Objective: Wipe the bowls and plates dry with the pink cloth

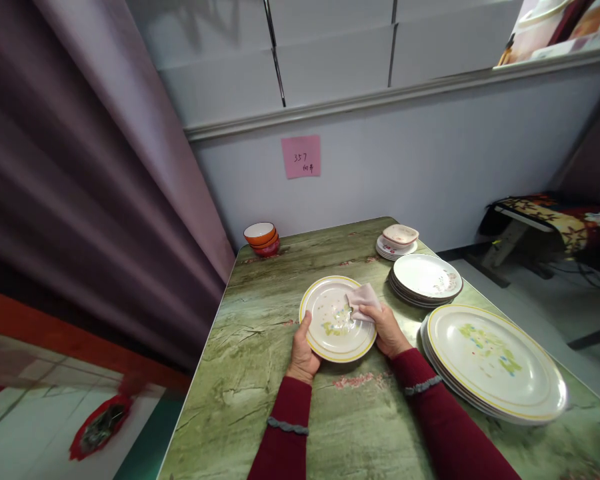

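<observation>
A white plate (325, 300) with a yellow rim and a green and blue floral print is held above the middle of the green table. Its left edge is gripped by my left hand (305, 350), thumb on top and the fingers hidden underneath. My right hand (387, 328) pinches a pale pink cloth (365, 299), which lies against the plate's upper right surface. Just right of my right forearm stands a stack of large plates (495, 360) with the same kind of print.
Behind the large plates are a stack of dark-rimmed plates (425, 277) and small saucers (396, 251) topped by a squarish bowl (401, 234). Orange bowls (261, 235) stand at the far left corner of the table (230, 393). A purple curtain (130, 167) hangs along the left.
</observation>
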`<control>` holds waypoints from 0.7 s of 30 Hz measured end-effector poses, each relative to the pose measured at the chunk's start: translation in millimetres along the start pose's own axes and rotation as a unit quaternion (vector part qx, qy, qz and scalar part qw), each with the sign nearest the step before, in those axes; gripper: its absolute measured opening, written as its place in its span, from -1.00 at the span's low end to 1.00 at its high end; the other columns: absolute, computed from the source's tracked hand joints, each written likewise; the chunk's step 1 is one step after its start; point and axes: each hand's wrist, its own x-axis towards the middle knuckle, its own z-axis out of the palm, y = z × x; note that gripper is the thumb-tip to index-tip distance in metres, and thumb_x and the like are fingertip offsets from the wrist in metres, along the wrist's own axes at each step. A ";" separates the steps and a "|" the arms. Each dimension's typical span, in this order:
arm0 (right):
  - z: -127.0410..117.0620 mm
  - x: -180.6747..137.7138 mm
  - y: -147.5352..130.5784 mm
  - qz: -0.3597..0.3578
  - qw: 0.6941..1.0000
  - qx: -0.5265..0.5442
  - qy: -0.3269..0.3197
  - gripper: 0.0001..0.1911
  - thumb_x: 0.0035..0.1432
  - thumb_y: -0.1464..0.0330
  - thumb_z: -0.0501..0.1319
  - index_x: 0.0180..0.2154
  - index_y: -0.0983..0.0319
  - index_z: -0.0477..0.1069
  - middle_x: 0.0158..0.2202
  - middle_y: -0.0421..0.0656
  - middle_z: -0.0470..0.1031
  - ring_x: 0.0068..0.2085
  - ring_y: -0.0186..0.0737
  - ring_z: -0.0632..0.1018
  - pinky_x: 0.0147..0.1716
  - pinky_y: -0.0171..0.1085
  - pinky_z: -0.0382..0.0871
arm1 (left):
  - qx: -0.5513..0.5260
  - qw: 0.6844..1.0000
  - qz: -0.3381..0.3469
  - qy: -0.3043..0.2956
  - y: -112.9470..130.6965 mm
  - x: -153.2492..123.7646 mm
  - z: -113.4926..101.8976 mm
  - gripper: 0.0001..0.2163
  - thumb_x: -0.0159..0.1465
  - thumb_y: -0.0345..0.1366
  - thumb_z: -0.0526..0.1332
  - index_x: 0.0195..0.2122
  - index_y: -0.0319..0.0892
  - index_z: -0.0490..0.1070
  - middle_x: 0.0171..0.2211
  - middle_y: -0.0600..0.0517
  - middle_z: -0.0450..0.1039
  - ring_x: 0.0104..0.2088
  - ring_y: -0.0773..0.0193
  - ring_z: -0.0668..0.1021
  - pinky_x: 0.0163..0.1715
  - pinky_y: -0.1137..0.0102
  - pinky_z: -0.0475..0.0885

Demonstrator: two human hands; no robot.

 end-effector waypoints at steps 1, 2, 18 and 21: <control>-0.1 0.2 -1.2 0.006 1.000 -0.002 -0.004 -0.65 -0.26 0.32 0.50 -0.34 0.29 0.58 -0.43 -0.10 0.64 -0.46 -0.20 0.59 -0.42 -0.27 0.48 | 0.007 1.000 -0.009 0.003 2.0 1.7 -1.5 -0.53 0.34 -0.22 0.19 0.23 -0.31 0.36 0.09 -0.25 0.52 0.23 -0.08 0.43 0.32 0.01 0.19; 0.7 0.4 -1.7 0.009 1.000 -0.002 -0.007 -0.65 -0.26 0.32 0.50 -0.34 0.30 0.58 -0.43 -0.10 0.64 -0.46 -0.20 0.59 -0.43 -0.28 0.47 | 0.015 1.000 -0.017 0.004 2.9 3.4 -2.6 -0.52 0.34 -0.25 0.19 0.25 -0.33 0.34 0.09 -0.26 0.52 0.22 -0.08 0.44 0.31 0.01 0.20; 8.9 -5.4 7.8 0.006 1.000 0.022 -0.002 -0.62 -0.16 0.24 0.46 -0.23 0.21 0.58 -0.30 -0.10 0.67 -0.27 -0.06 0.65 -0.13 -0.10 0.52 | 0.044 0.998 0.045 -0.027 -1.4 -10.5 2.7 -0.53 0.32 -0.12 0.23 0.20 -0.23 0.39 0.13 -0.20 0.50 0.27 -0.03 0.39 0.31 0.07 0.22; -0.6 -4.6 -1.5 0.014 1.000 0.002 -0.016 -0.64 -0.20 0.27 0.47 -0.28 0.23 0.59 -0.35 -0.11 0.66 -0.37 -0.11 0.62 -0.23 -0.15 0.52 | 0.030 0.999 0.024 -0.032 12.0 -11.4 -0.4 -0.46 0.32 0.03 0.16 0.16 -0.28 0.43 0.10 -0.25 0.52 0.25 -0.12 0.40 0.29 0.02 0.23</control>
